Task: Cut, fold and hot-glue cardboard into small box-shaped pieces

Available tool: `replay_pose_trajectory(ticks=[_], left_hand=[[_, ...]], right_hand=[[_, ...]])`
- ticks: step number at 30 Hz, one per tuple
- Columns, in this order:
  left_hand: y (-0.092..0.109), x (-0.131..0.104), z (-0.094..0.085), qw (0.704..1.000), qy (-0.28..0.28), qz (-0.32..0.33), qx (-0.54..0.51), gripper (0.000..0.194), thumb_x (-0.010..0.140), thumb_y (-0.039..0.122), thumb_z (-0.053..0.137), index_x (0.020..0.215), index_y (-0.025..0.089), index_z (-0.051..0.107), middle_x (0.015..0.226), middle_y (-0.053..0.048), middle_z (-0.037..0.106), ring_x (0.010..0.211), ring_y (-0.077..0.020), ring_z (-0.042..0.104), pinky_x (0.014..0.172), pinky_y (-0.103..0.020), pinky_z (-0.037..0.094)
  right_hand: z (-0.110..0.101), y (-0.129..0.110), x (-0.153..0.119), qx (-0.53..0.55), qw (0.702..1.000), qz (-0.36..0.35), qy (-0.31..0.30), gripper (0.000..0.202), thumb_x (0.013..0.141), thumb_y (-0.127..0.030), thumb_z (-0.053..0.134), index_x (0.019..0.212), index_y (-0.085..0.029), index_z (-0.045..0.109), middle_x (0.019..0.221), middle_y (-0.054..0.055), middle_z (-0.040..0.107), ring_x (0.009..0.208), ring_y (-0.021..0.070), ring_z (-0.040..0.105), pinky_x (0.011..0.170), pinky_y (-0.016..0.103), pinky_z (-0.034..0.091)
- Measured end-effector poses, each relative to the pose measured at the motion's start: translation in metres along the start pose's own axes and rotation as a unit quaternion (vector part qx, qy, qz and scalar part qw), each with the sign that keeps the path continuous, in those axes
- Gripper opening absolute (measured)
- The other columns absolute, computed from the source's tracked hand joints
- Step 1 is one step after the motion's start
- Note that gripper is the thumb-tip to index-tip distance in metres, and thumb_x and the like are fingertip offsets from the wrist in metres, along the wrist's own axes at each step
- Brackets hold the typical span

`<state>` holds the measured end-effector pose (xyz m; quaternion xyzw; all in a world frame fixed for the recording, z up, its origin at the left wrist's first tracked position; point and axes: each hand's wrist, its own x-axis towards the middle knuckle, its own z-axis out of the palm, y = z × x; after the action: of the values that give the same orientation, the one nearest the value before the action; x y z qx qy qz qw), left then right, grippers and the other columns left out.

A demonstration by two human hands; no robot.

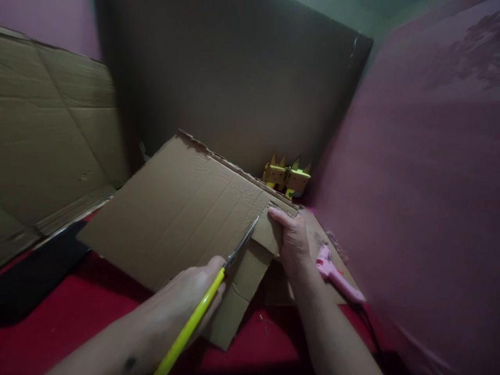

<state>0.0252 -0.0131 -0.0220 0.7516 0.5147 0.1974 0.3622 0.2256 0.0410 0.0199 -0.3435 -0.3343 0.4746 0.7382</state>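
My left hand (199, 281) is closed around a pair of scissors with a long yellow handle (191, 323), which runs back along my forearm. The metal blades (242, 242) point up and to the right, at the line between a large sheet of cardboard (172, 208) and a narrow cardboard strip (238, 284). How far the blades are apart is hard to see. My right hand (292, 234) grips the cardboard at the strip's upper end, thumb on top and fingers hidden beneath. The sheet is held tilted, its far edge torn and rough.
A pink glue gun (336, 276) lies on a cardboard piece at right, its cord trailing down. Two small yellow-and-brown cardboard figures (287, 177) stand in the corner. Large folded cardboard (54, 130) leans at left, near a black object (42, 271). Red cloth (105, 317) covers the floor.
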Motion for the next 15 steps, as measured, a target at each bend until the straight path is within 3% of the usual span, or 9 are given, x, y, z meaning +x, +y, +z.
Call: replay_pose_trajectory(ticks=[5,10,15], left_hand=[[0.007,0.008,0.004,0.994,-0.019,-0.077,-0.074,0.013,0.082,0.033,0.039,0.082,0.024,0.047,0.047,0.007,0.038,0.036,-0.0112,0.036,0.037,-0.021,0.026],[0.018,0.005,-0.013,0.999,-0.029,-0.004,-0.045,0.011,0.073,0.033,0.050,0.079,0.024,0.048,0.046,0.007,0.047,0.034,-0.0096,0.038,0.036,-0.020,0.027],[0.019,-0.004,-0.035,0.991,-0.111,-0.021,-0.070,0.010,0.074,0.032,0.049,0.076,0.022,0.050,0.041,0.006,0.051,0.033,-0.0104,0.042,0.035,-0.020,0.025]], right_hand=[[-0.002,0.000,0.001,0.003,1.000,-0.004,0.011,0.031,0.056,-0.015,0.077,0.087,-0.016,0.074,0.073,0.002,0.077,0.077,0.0245,0.073,0.077,0.038,0.059],[0.000,-0.001,-0.001,0.003,1.000,-0.004,0.016,0.024,0.056,-0.015,0.077,0.080,-0.015,0.073,0.070,0.002,0.076,0.073,0.0240,0.072,0.076,0.039,0.059],[0.003,-0.001,-0.005,-0.004,1.000,-0.019,0.015,0.021,0.057,-0.016,0.077,0.078,-0.016,0.073,0.067,0.000,0.074,0.074,0.0222,0.072,0.078,0.036,0.058]])
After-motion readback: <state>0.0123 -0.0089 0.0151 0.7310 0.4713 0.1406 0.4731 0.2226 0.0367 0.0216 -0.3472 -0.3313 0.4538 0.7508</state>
